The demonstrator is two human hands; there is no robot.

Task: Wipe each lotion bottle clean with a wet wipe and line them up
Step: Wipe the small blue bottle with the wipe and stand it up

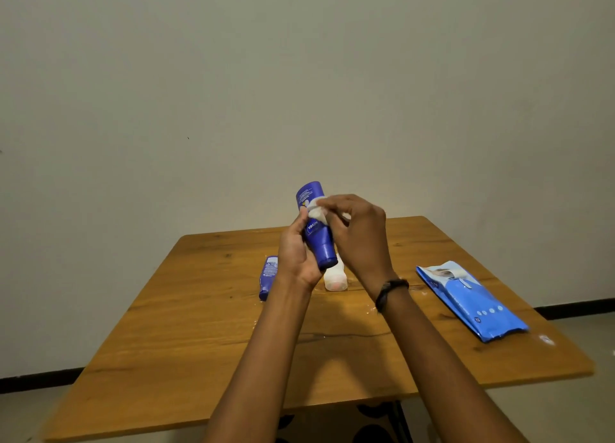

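Left hand (294, 256), right hand (359, 236) aloft, fingers (332, 203) curled

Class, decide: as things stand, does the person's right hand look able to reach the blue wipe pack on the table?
Probably yes: nothing lies between the right hand and the wipe pack on the table. That hand is busy, though, pinching a wet wipe against the held blue bottle.

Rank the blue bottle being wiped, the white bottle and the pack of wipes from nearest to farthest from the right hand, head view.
1. Blue bottle being wiped: held up at centre, with the right hand pressing a wipe on it.
2. White bottle: lying on the table, just below the right hand.
3. Pack of wipes: on the table, far right.
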